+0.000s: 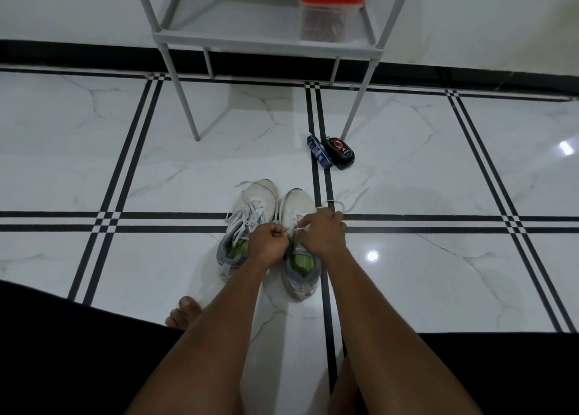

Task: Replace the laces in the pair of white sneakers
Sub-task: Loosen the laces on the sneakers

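Two white sneakers sit side by side on the tiled floor (438, 170), toes pointing away from the person, heels nearest. Left sneaker (250, 214) has its lace (241, 223) loosely threaded, slack ends spilling over the sides. Right sneaker (297, 208) is the one in hand.

Handling, as judged: sneakers light, uppers soft, soles stiff enough to stay put under a gentle pull. The lace of the right sneaker (332, 204) is thin, limp and flat-looking; it will not push, only pull, so the tip is probably the place to take it for threading, and close to the eyelet for drawing slack. Likely to slip through a loose pinch.

Left hand (270, 241): fingers curled tight, pinching a short run of lace over the eyelets of the right sneaker. Right hand (322, 230): also curled, gripping the same lace, a loop of it arching out beyond the knuckles onto the floor. Both hands close together, a taut strand between them. Cannot tell whether the lace is going in or coming out.

Also present: a small dark blue box (319, 151) and a black shoe-polish applicator (339, 152) touching one another, well ahead; a grey shelf frame (266, 43) carrying a red-lidded container (329, 10).
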`<state>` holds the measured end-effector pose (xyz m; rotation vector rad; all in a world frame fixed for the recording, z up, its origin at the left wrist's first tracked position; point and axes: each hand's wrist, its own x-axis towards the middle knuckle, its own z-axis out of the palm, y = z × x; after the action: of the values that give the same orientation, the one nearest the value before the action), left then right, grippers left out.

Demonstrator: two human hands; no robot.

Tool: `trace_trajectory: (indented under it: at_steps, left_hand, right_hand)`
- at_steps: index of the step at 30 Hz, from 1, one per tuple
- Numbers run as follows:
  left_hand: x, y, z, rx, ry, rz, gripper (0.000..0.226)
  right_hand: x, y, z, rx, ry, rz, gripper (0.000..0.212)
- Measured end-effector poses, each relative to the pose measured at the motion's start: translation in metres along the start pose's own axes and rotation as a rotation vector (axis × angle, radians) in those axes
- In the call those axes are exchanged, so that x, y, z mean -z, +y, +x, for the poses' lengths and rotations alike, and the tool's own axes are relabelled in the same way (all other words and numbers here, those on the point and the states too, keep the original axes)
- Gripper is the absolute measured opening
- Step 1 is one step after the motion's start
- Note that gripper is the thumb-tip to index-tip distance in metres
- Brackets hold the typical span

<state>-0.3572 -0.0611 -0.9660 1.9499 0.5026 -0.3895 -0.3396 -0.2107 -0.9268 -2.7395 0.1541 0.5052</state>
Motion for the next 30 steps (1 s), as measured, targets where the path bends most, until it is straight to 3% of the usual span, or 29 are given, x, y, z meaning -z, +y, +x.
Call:
trace_trajectory:
  at_steps: [2,3,4,7,8,9,10,12,13,16,19,22,26,30]
  left_hand:
    - [0.0,-0.002,0.0,-0.001,-0.008,-0.005,0.014]
    - [-0.001,-0.003,0.001,0.001,-0.011,-0.007,0.015]
    - [0.0,-0.002,0.0,0.001,-0.009,-0.007,0.016]
    - [0.0,-0.001,-0.001,-0.012,0.002,-0.011,0.011]
    - [0.0,-0.001,-0.001,-0.012,0.0,-0.016,0.01]
    - [-0.001,-0.001,-0.001,-0.013,-0.004,-0.021,0.009]
    - [-0.001,-0.002,-0.001,-0.012,-0.005,-0.025,0.009]
    - [-0.001,-0.004,0.0,-0.004,-0.005,-0.029,0.011]
    - [-0.001,-0.004,0.0,0.0,-0.006,-0.028,0.013]
    - [-0.001,-0.002,-0.001,0.011,0.001,-0.022,0.015]
    - [-0.002,-0.003,-0.001,0.005,0.005,-0.006,0.017]
    - [-0.001,-0.003,-0.002,0.011,0.001,-0.006,0.015]
    - [0.0,0.002,-0.006,0.026,-0.003,-0.013,0.02]
    - [-0.001,-0.002,-0.005,0.037,-0.006,-0.021,0.018]
  right_hand:
    - [-0.004,-0.003,0.001,0.007,0.005,-0.055,0.023]
    - [0.0,-0.004,0.002,0.005,0.008,0.044,0.02]
    - [0.01,-0.006,0.005,-0.007,0.006,0.246,0.017]
    - [0.058,-0.013,0.013,-0.177,0.119,1.233,0.007]
    - [0.071,-0.012,0.016,-0.263,0.21,1.426,0.004]
    - [0.081,-0.012,0.017,-0.345,0.29,1.441,0.016]
    - [0.083,-0.008,0.018,-0.392,0.322,1.298,0.035]
    - [0.066,0.002,0.017,-0.365,0.337,0.737,0.066]
    - [0.051,0.002,0.013,-0.27,0.31,0.532,0.066]
    - [0.012,0.001,0.0,-0.001,0.103,0.193,0.036]
    - [-0.007,0.003,-0.006,0.011,0.05,0.037,0.021]
    - [-0.004,0.001,-0.004,0.01,0.083,-0.042,0.025]
    - [0.006,0.004,-0.003,0.022,0.023,0.026,0.032]
    - [0.008,0.004,-0.003,-0.005,0.054,-0.065,0.027]
